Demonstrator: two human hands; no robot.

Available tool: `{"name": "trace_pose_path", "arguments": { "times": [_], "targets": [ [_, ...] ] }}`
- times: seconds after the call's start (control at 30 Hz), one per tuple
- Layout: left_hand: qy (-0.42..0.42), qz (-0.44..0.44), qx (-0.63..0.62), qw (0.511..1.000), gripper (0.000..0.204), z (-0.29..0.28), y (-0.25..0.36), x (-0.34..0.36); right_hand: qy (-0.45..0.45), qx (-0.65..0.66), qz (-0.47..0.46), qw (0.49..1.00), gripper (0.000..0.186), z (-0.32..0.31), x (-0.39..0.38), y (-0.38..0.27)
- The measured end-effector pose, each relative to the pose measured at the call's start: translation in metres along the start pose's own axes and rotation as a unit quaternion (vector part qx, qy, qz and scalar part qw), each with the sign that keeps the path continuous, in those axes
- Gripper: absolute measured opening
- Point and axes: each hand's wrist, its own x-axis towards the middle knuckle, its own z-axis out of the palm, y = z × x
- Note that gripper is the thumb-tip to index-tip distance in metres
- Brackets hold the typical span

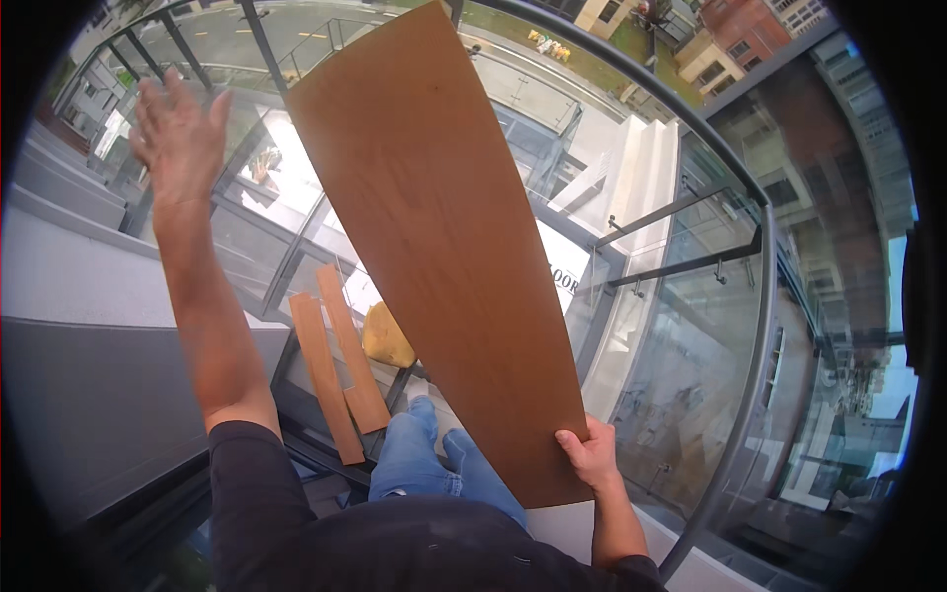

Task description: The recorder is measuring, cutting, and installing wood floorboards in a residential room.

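Observation:
A long brown wooden board [434, 237] slants across the middle of the view, its far end toward the upper left. My right hand [594, 456] grips its near right edge, with the thumb on top and the fingers hidden behind. At the far left my left hand [182, 128] is raised, apart from the board. It is slightly blurred, its fingers spread and nothing in them. Two narrow wooden planks [326, 380] lie side by side below, left of my legs. Near them sits a yellow rounded object [387, 337], partly hidden by the board.
A grey metal railing [725, 173] with glass panels [691, 365] curves along the far and right sides. A low grey wall [94, 395] stands at the left. White sheets [281, 168] show behind the board. Beyond the railing are a road [217, 44] and buildings.

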Motion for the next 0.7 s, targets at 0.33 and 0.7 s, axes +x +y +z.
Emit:
{"name": "trace_pose_path", "arguments": {
  "times": [0.33,0.7],
  "targets": [
    [-0.519,-0.053,-0.845,0.116,0.101,-0.238,0.148,-0.365,0.097,-0.068,-0.096,0.988,0.046,-0.09,-0.088,-0.013],
    [-0.332,-0.173,-0.89,0.259,0.054,-0.368,0.261,-0.25,0.598,-0.336,-0.114,0.718,0.05,-0.117,-0.261,0.093]
  ]
}}
